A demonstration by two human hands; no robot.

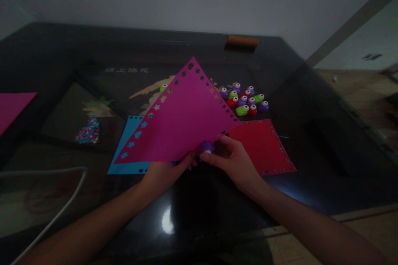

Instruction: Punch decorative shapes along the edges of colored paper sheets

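Observation:
A magenta paper sheet [183, 120] with punched shapes along its edges is held tilted above the dark table [317, 140]. My left hand [164, 172] pinches its lower edge from beneath. My right hand [231, 157] is closed on a small purple paper punch [206, 146] clamped at that same edge. Under the sheet lie a blue sheet [129, 161] on the left and a red sheet [264, 145] with punched borders on the right.
Several small punches [244, 100] in purple, green and red sit in a cluster behind the red sheet. Another magenta sheet [12, 105] lies at the far left. A pile of confetti [89, 131] lies left of the blue sheet. A white cable [62, 207] curves at the front left. An orange roll [242, 41] rests at the table's back edge.

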